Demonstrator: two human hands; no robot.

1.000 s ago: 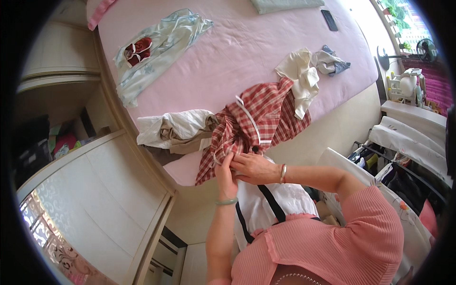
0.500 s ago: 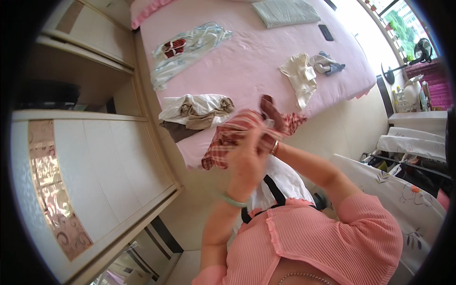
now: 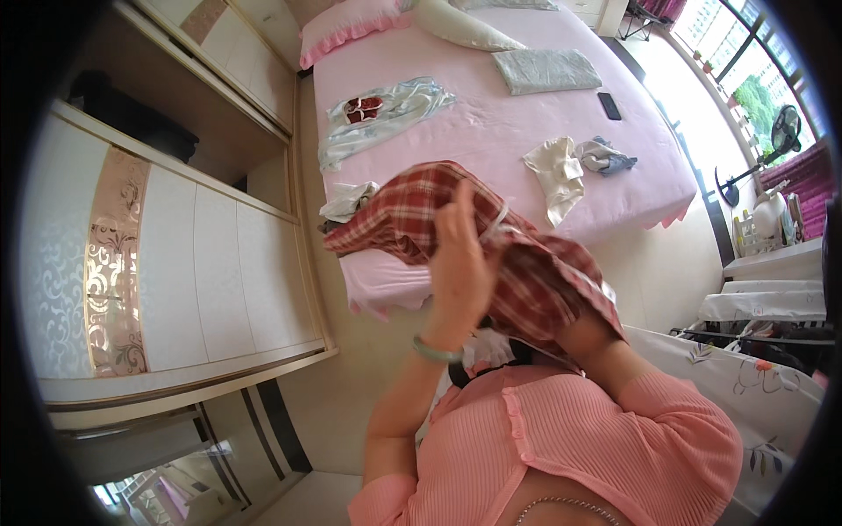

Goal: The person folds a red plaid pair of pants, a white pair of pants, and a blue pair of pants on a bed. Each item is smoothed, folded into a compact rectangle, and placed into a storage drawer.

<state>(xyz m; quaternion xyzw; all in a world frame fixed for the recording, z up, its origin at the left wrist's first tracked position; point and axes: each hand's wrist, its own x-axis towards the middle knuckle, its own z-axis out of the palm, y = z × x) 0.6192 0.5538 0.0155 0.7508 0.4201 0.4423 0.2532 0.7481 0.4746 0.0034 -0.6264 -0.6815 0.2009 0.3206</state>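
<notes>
A red plaid garment (image 3: 408, 202) with a thin white cord hangs stretched across in front of me, above the near edge of the bed. My left hand (image 3: 460, 263), with a pale green bangle on its wrist, is raised against the cloth. Its fingers stretch upward, a little blurred, and none visibly close around the fabric. My right forearm goes into the plaid garment at its lower right opening. The cloth covers my right hand, so its fingers are hidden.
The pink-sheeted bed (image 3: 474, 131) holds a cream garment (image 3: 559, 180), a grey-blue garment (image 3: 605, 156), a pale patterned cloth (image 3: 386, 131) with a dark red item (image 3: 363, 109), and a phone (image 3: 609, 106). A wardrobe (image 3: 210, 263) stands left; a fan (image 3: 783, 131) stands right.
The plaid garment has spread out, and my right forearm has gone inside it. My left hand has risen slightly along the cloth. The view has shifted, showing more of the bed's far end.
</notes>
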